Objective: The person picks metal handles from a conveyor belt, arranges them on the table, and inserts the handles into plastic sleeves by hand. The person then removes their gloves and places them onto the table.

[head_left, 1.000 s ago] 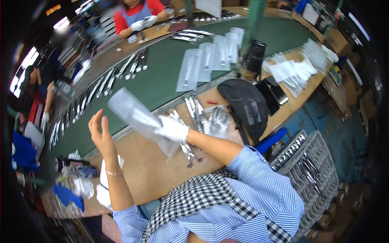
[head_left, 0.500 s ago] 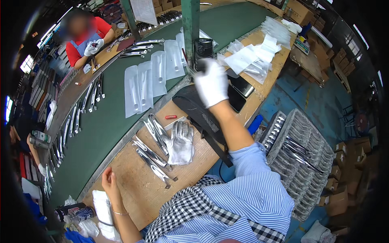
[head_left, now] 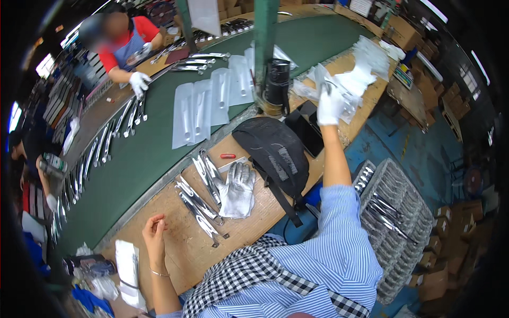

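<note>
Several metal parts (head_left: 199, 112) lay bagged; bare parts (head_left: 199, 202) on the bench (head_left: 196, 252) apparently awaited bagging. Left hand (head_left: 155, 232) was empty; right hand (head_left: 330, 107) was at loose bags (head_left: 354, 80), grip indeterminable.

Workshop interior. A green belt (head_left: 143, 183) curves from near left to far right, a wooden table (head_left: 191, 265) along its near side. A green post (head_left: 266, 34) rises beside the belt. Right: blue floor (head_left: 382, 140), cartons (head_left: 432, 281). Far left: bright window (head_left: 46, 66). Far right: tube lamp (head_left: 432, 10), lit.
</note>
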`<state>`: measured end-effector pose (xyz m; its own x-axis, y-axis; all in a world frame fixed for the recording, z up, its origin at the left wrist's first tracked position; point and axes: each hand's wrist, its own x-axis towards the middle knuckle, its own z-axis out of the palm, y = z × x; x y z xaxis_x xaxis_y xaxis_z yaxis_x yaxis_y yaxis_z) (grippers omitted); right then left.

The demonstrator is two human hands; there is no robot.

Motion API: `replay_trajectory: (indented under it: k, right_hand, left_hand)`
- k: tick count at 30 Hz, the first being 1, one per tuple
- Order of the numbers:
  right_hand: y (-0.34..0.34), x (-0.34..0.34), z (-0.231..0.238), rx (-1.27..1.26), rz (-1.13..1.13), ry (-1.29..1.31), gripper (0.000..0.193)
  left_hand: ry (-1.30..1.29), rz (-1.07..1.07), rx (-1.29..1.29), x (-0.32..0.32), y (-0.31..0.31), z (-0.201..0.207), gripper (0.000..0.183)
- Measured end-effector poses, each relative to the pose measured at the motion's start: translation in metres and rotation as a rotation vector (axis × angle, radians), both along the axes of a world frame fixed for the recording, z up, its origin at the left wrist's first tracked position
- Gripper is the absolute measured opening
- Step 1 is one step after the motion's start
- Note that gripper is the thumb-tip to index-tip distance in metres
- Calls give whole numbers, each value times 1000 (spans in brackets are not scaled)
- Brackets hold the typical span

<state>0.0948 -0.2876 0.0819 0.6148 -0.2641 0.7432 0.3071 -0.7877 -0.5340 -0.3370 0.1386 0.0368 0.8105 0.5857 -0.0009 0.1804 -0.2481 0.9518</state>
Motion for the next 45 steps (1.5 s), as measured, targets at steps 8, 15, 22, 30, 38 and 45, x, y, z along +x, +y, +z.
replay_trajectory:
  k: [8, 15, 22, 30, 38, 45]
  right_hand:
    - [159, -232, 29, -379, 1311, 18, 35]
    - [252, -335, -44, -528, 1954, 136, 18]
    - [264, -371, -65, -799, 2092, 154, 16]
    - [256, -355, -45, -557, 2162, 588, 40]
    - [239, -283, -21, -1251, 1457, 209, 33]
    - [262, -262, -7, -1215, 1605, -49, 20]
  left_hand:
    - [-39, -198, -531, 41, -22, 11, 40]
    - [108, -95, -677, 18, 12, -8, 57]
    - [-104, 3, -118, -9, 28, -21, 45]
    - [155, 97, 412, 9, 48, -14, 15]
    - [-72, 81, 787, -4, 51, -29, 12]
    - [-185, 64, 1280, -15, 48, -16, 13]
